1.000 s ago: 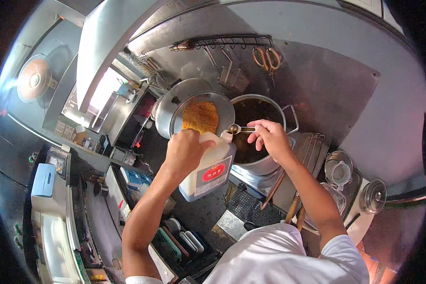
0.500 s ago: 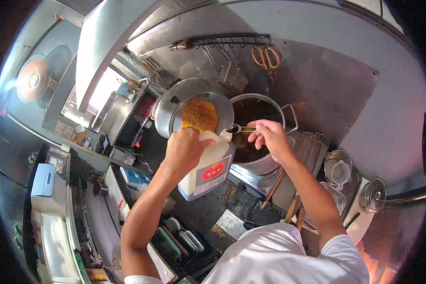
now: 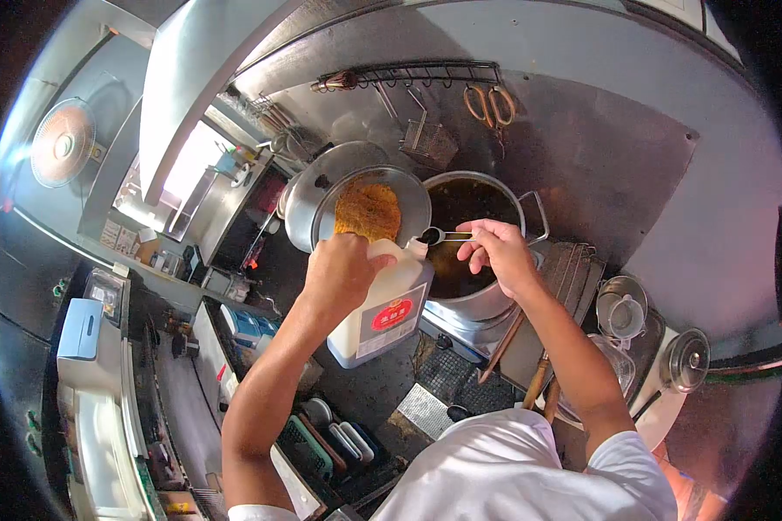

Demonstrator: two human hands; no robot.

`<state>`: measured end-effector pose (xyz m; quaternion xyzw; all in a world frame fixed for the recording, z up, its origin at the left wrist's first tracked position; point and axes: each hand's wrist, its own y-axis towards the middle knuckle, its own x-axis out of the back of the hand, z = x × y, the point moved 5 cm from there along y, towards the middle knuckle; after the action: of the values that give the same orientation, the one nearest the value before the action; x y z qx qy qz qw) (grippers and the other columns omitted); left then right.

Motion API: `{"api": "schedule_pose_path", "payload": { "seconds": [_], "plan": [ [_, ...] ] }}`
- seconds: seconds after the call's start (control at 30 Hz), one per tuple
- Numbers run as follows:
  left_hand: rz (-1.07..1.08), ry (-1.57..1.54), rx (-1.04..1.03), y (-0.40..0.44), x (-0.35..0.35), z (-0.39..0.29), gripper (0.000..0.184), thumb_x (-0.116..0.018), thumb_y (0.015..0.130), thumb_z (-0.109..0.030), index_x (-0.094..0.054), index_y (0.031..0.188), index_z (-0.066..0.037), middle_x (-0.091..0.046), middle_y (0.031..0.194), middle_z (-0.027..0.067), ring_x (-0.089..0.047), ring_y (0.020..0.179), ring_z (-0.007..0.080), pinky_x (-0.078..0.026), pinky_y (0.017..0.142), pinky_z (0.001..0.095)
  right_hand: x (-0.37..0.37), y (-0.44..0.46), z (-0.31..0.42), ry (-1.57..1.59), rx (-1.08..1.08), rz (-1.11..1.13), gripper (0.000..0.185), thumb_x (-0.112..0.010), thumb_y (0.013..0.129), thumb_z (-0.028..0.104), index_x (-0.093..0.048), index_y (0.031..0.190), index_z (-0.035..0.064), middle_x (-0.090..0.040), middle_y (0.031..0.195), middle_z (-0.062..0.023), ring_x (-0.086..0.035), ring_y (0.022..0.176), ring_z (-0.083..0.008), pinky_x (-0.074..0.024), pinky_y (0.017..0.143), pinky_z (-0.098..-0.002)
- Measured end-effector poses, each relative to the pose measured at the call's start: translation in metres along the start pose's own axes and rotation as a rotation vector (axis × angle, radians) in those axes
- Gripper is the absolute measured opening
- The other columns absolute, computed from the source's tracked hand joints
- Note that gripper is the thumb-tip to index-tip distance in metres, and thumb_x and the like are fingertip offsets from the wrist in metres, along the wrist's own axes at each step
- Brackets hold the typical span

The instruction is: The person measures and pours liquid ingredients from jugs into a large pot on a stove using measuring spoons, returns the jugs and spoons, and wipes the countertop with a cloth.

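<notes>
Head view: white jug (image 3: 349, 337) with a red oval on its label (image 3: 391, 316); pale characters in the oval, too small to read surely. Both arms reach forward, elbows bent outward. Left hand (image 3: 342, 271) clamped in a fist on the jug's handle, jug tilted right, in front of the pot (image 3: 485, 307). Right hand (image 3: 500, 254) pinches the measuring spoon (image 3: 454, 235) by its handle, bowl at the jug's mouth.
</notes>
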<state>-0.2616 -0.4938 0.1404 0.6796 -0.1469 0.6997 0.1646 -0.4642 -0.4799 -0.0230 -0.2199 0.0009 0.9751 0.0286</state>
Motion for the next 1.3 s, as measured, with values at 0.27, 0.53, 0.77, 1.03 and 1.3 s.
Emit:
{"api": "schedule_pose_path", "payload": {
  "seconds": [0.27,0.53,0.77,1.03,1.3],
  "plan": [
    [-0.008,0.042,-0.004,-0.001,0.000,0.002,0.049,-0.072,0.085,-0.045,-0.070,0.078,0.004,-0.067,0.073,0.0236,-0.068,0.072,0.0413,-0.054,0.066,0.0485,0.001,-0.001,-0.002,0.023,-0.012,0.006,0.030,-0.044,0.104,0.017,-0.061,0.115,-0.0054,-0.068,0.079,-0.0115,-0.056,0.051,-0.0104,-0.0468,0.051,-0.0228],
    [-0.028,0.020,-0.002,-0.002,-0.004,0.008,0.051,-0.072,0.085,-0.048,-0.071,0.077,0.002,-0.067,0.072,0.0245,-0.067,0.071,0.0427,-0.053,0.066,0.0498,0.001,-0.018,0.024,-0.370,0.139,-0.071,0.029,-0.048,0.100,0.009,-0.060,0.123,-0.0025,-0.067,0.081,-0.0091,-0.059,0.056,-0.0133,-0.0495,0.055,-0.0267],
    [0.010,0.026,0.019,-0.002,-0.001,0.006,0.050,-0.073,0.084,-0.047,-0.071,0.077,0.002,-0.066,0.073,0.0256,-0.066,0.072,0.0440,-0.052,0.066,0.0503,-0.015,-0.042,0.043,-1.184,0.842,-0.138,0.039,-0.053,0.088,0.000,-0.063,0.125,0.0052,-0.063,0.089,-0.0138,-0.064,0.083,-0.0328,-0.0524,0.075,-0.0427],
    [0.004,0.003,0.017,-0.002,0.003,0.001,0.050,-0.072,0.085,-0.048,-0.071,0.077,0.002,-0.065,0.072,0.0254,-0.066,0.072,0.0441,-0.052,0.066,0.0506,-0.007,-0.011,0.019,-0.381,0.196,-0.091,0.029,-0.042,0.104,0.015,-0.062,0.118,-0.0015,-0.069,0.076,-0.0079,-0.053,0.048,-0.0069,-0.0434,0.047,-0.0239],
    [-0.036,0.001,-0.018,-0.001,0.000,0.002,0.050,-0.072,0.085,-0.047,-0.071,0.077,0.002,-0.066,0.071,0.0248,-0.067,0.072,0.0435,-0.053,0.065,0.0497,-0.006,0.000,0.002,-0.180,0.099,-0.036,0.030,-0.041,0.104,0.016,-0.063,0.112,-0.0032,-0.069,0.075,-0.0095,-0.054,0.049,-0.0077,-0.0442,0.047,-0.0233]
  ]
}}
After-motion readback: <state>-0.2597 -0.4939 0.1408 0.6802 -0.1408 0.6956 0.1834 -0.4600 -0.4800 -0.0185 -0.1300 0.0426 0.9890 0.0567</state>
